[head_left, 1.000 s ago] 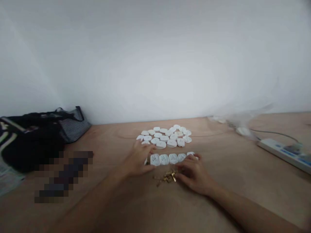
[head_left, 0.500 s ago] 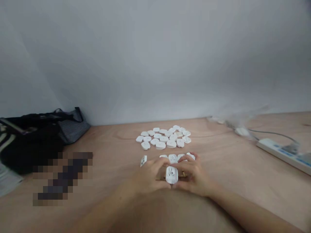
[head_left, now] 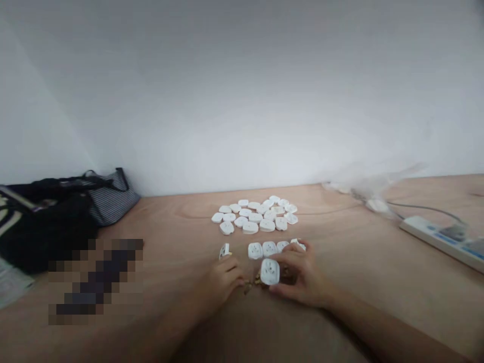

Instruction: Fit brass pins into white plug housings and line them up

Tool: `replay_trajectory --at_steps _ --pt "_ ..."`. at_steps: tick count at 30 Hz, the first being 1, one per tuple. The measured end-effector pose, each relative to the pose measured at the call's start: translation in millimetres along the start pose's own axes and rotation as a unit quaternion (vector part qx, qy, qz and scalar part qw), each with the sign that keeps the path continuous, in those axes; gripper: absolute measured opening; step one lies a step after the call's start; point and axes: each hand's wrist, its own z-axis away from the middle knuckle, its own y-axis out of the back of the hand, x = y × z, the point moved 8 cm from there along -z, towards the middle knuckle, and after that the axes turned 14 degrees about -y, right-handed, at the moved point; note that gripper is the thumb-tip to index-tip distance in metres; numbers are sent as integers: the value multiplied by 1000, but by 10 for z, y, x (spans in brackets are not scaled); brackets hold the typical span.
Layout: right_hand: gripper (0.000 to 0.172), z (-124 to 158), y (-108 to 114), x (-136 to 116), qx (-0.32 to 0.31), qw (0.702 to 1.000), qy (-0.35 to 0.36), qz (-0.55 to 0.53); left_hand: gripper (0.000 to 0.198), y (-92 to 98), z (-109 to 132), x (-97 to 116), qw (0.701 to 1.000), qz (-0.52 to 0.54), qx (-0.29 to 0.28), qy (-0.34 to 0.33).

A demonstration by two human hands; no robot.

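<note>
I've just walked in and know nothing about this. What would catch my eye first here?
The pile of small white plastic socket faces on the wooden table stands out first, with a short row of similar pieces nearer the person. The right hand grips one white socket face just in front of that row, and the left hand rests beside a small heap of brass pieces.

No readable text; blue print on the power strip (head_left: pixel 434 236) too blurred.
</note>
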Motion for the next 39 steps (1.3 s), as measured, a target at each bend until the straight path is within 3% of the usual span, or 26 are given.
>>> replay_trajectory --at_steps 7,13,29,33,37,39 --pt "46 3 -8 -46 -32 999 0 -15 16 197 -13 131 987 42 156 3" --pt "47 8 0 -110 -44 999 16 -12 11 247 -75 235 965 125 229 32" --pt "47 15 10 -199 -49 998 42 -14 12 190 -102 332 961 137 240 -20" --pt "50 11 -1 -186 -58 997 38 -17 15 188 -135 365 976 87 195 -37" --pt "48 6 12 -139 -47 998 31 -9 17 314 -80 236 977 69 199 31" --pt "47 3 28 -110 -35 999 25 -5 12 305 -51 143 979 83 170 80"
